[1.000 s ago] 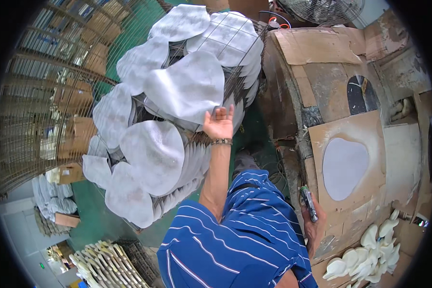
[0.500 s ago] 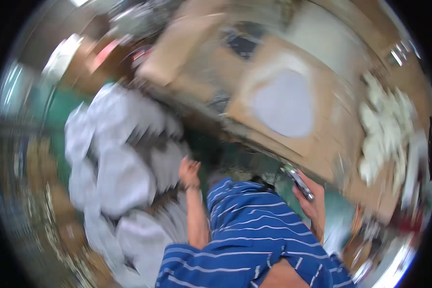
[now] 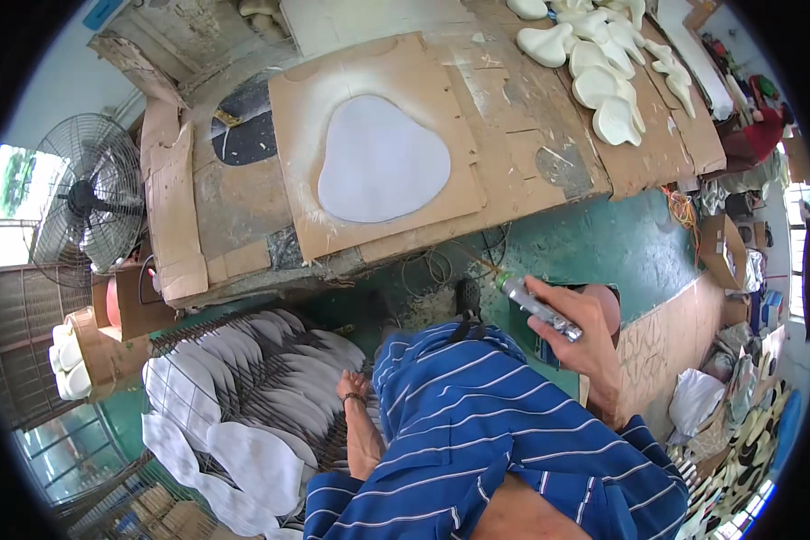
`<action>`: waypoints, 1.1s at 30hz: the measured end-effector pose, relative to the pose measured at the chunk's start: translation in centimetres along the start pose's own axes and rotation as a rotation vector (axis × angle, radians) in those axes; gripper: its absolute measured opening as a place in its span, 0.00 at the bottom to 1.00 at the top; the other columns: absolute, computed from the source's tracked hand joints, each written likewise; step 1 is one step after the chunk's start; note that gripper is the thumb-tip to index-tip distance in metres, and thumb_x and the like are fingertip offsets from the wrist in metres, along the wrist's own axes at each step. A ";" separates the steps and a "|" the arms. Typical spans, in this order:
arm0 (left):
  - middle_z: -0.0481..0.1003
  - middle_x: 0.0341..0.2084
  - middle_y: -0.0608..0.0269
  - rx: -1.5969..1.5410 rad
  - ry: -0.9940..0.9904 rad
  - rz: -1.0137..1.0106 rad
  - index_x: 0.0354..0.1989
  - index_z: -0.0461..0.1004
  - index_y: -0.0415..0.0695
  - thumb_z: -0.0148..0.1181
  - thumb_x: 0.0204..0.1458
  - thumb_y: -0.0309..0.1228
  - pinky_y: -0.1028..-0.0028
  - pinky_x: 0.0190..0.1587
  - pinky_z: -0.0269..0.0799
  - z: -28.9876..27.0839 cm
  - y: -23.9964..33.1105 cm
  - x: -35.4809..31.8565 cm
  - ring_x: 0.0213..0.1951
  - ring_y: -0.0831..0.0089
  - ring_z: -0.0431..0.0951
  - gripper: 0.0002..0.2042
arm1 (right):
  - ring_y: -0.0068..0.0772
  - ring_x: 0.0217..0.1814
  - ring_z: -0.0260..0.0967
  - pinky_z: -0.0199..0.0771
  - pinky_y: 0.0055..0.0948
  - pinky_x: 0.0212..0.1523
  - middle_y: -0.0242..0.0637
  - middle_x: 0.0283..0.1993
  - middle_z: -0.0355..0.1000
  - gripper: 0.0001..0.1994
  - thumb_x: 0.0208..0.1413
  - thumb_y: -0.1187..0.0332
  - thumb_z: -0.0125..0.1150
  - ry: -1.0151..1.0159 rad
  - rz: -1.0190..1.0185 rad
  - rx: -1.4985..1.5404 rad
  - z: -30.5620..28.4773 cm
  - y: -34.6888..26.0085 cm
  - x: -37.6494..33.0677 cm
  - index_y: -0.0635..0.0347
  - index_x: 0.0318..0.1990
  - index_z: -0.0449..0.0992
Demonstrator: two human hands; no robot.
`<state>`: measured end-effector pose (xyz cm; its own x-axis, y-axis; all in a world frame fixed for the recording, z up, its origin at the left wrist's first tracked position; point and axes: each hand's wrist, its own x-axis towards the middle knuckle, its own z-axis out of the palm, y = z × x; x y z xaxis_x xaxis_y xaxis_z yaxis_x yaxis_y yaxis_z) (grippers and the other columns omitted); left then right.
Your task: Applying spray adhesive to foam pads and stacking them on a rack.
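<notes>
My right hand [image 3: 581, 326] is closed round a silver spray gun [image 3: 549, 312] with a green ring near its tip. It is held over the gap between my body and the worktable. At my left side, my left hand [image 3: 353, 385] is curled beside a wire rack of grey-white pads [image 3: 288, 382]; what its fingers hold, if anything, is hidden. A rounded white pad [image 3: 384, 160] lies flat on a square cardboard sheet [image 3: 301, 117], with whitish residue around it on the board.
The worktable [image 3: 517, 180] is covered in worn cardboard. Several cream moulded foam pieces [image 3: 603, 81] lie at its far right. A large fan [image 3: 85, 198] stands on the left. Thin hoses [image 3: 427, 274] hang below the table edge. A person in red [image 3: 765, 130] is at the far right.
The view has swung right and steadied, so the table and white pad appear further left and the rack lower. My right hand still grips the spray gun; my left stays near the rack.
</notes>
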<state>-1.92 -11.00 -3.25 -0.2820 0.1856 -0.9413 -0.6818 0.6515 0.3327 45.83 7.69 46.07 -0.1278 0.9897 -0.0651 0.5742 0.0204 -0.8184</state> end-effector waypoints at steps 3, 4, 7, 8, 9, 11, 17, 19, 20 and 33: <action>0.72 0.28 0.61 0.009 0.122 0.123 0.45 0.72 0.42 0.57 0.64 0.38 0.54 0.32 0.79 3.9 1.4 -1.4 0.29 0.62 0.77 0.11 | 0.42 0.44 0.80 0.77 0.32 0.48 0.47 0.46 0.80 0.31 0.49 0.83 0.69 0.062 -0.034 -0.012 0.8 0.7 0.2 0.62 0.64 0.74; 0.72 0.28 0.61 0.013 0.129 0.125 0.45 0.72 0.42 0.57 0.64 0.38 0.54 0.32 0.79 4.3 1.9 -1.5 0.29 0.62 0.77 0.11 | 0.42 0.43 0.79 0.77 0.33 0.47 0.47 0.45 0.80 0.31 0.49 0.83 0.69 0.153 -0.090 0.016 0.9 0.7 0.6 0.61 0.64 0.74; 0.73 0.28 0.61 -0.005 -0.004 0.209 0.54 0.70 0.42 0.59 0.64 0.37 0.55 0.31 0.79 5.1 3.2 -2.0 0.28 0.64 0.76 0.15 | 0.42 0.43 0.79 0.77 0.33 0.46 0.48 0.46 0.80 0.31 0.49 0.84 0.69 0.219 -0.075 0.016 0.2 -0.1 1.7 0.61 0.64 0.74; 0.73 0.27 0.61 0.025 -0.019 0.228 0.54 0.70 0.42 0.60 0.64 0.37 0.56 0.31 0.79 5.4 3.5 -2.1 0.27 0.65 0.76 0.16 | 0.42 0.44 0.80 0.77 0.32 0.46 0.49 0.46 0.80 0.31 0.49 0.84 0.69 0.231 -0.050 0.022 0.0 -0.2 1.9 0.61 0.64 0.74; 0.73 0.27 0.61 0.057 -0.038 0.244 0.55 0.70 0.43 0.60 0.64 0.37 0.57 0.31 0.79 5.7 3.8 -2.4 0.26 0.66 0.75 0.16 | 0.43 0.45 0.80 0.77 0.32 0.47 0.49 0.46 0.80 0.31 0.49 0.83 0.69 0.227 -0.051 0.014 -0.1 -0.3 1.7 0.61 0.64 0.75; 0.73 0.25 0.63 0.089 -0.008 0.247 0.54 0.71 0.43 0.59 0.64 0.36 0.60 0.32 0.79 7.3 3.9 -3.5 0.26 0.67 0.76 0.14 | 0.44 0.44 0.80 0.77 0.32 0.46 0.48 0.46 0.80 0.31 0.49 0.83 0.69 0.190 -0.059 0.012 0.1 0.6 1.1 0.61 0.64 0.75; 0.72 0.23 0.66 0.076 0.036 0.161 0.49 0.74 0.42 0.58 0.63 0.33 0.69 0.27 0.74 5.9 1.8 -4.1 0.24 0.71 0.75 0.10 | 0.47 0.45 0.80 0.77 0.32 0.46 0.49 0.47 0.80 0.30 0.47 0.83 0.69 0.035 -0.048 -0.028 -0.8 1.1 -0.3 0.62 0.63 0.75; 0.70 0.22 0.65 0.070 -0.041 0.113 0.40 0.74 0.41 0.57 0.62 0.30 0.73 0.24 0.71 4.7 1.1 -4.6 0.22 0.71 0.73 0.05 | 0.48 0.45 0.80 0.77 0.33 0.47 0.50 0.47 0.80 0.30 0.48 0.83 0.69 0.135 -0.037 -0.028 -1.2 0.9 0.1 0.63 0.62 0.75; 0.70 0.22 0.65 0.076 -0.044 0.109 0.40 0.74 0.41 0.57 0.62 0.30 0.73 0.24 0.71 4.8 0.8 -4.7 0.22 0.71 0.73 0.05 | 0.48 0.45 0.80 0.77 0.33 0.47 0.51 0.48 0.80 0.29 0.48 0.83 0.69 0.236 -0.030 -0.029 -1.4 0.9 0.2 0.63 0.62 0.76; 0.73 0.25 0.63 0.125 -0.055 0.120 0.52 0.72 0.45 0.56 0.66 0.33 0.62 0.30 0.78 5.8 2.3 -2.7 0.28 0.65 0.77 0.10 | 0.45 0.41 0.79 0.76 0.31 0.43 0.48 0.45 0.79 0.36 0.44 0.85 0.68 -0.023 -0.140 0.062 0.8 -1.1 3.1 0.59 0.66 0.73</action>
<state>1.16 -5.72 -0.22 -0.3168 0.3051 -0.8981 -0.5552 0.7080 0.4364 44.12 10.66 46.33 -0.2225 0.9741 0.0399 0.4986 0.1489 -0.8539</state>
